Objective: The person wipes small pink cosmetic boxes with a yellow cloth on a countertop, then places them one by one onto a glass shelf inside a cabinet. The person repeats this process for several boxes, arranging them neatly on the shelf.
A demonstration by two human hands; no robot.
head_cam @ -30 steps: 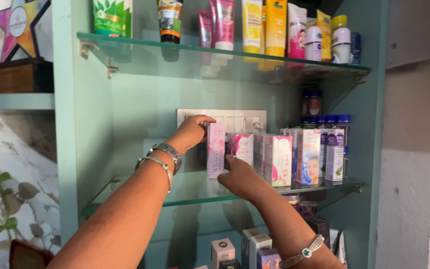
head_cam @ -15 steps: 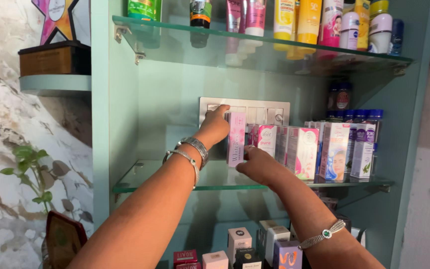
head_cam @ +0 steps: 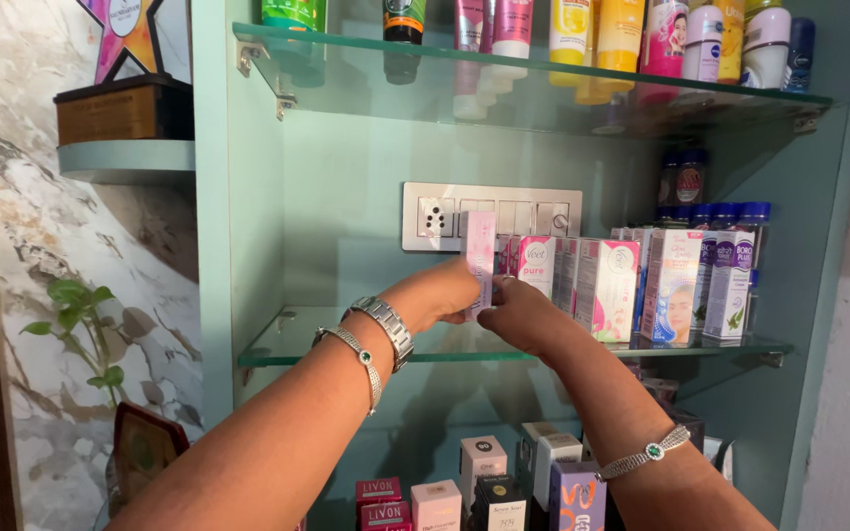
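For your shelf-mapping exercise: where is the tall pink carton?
Head view, centre: the tall pink carton stands on the middle glass shelf, left end of the box row, below the white switch plate.

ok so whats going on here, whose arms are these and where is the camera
The camera sits on a person's head and looks forward and down, so the two arms reaching in from the bottom are that person's own. There is no machine, only bare hands.

They work at a pale green wall cabinet with glass shelves. The left hand, with a silver wristwatch and a thin bracelet, grips a tall pink and white carton standing upright at the left end of a row of similar pink and white cartons on the middle shelf. The right hand touches the foot of the same carton.

Behind it is a white switch panel. Tubes and bottles line the top shelf; small boxes stand below.
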